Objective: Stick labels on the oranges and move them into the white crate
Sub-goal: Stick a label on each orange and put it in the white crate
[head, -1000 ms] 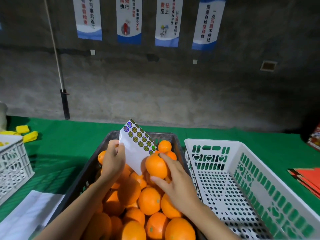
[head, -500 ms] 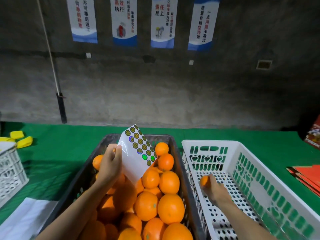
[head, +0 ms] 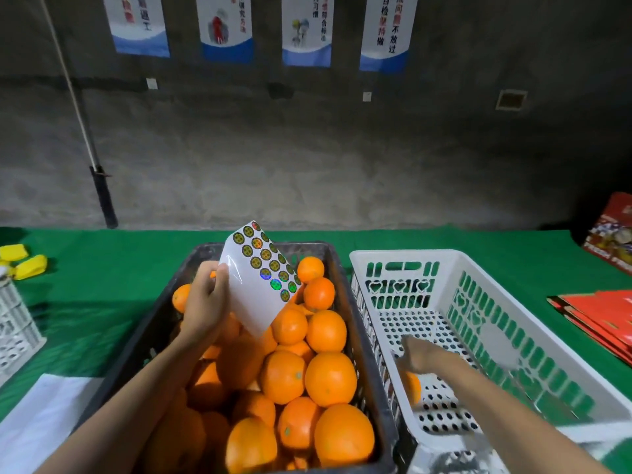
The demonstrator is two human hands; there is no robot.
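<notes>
My left hand point(head: 205, 302) holds a white sheet of round stickers point(head: 261, 278) upright over a dark crate point(head: 359, 336) heaped with oranges point(head: 328, 378). My right hand point(head: 422, 354) is blurred and reaches down inside the white crate point(head: 403, 260), near its left wall. One orange point(head: 412, 388) lies low in that crate, right under the hand. The blur hides whether the fingers still grip it. The orange's sticker is not visible.
Green cloth point(head: 102, 268) covers the table. Another white crate point(head: 17, 330) stands at the left edge, with yellow items point(head: 24, 261) behind it. White paper point(head: 41, 415) lies at the front left. Red boxes point(head: 602, 319) are stacked on the right. A grey wall stands behind the table.
My right hand carried an orange from the dark crate over into the white crate and lowered it toward the floor. My left hand kept the sticker sheet in place.
</notes>
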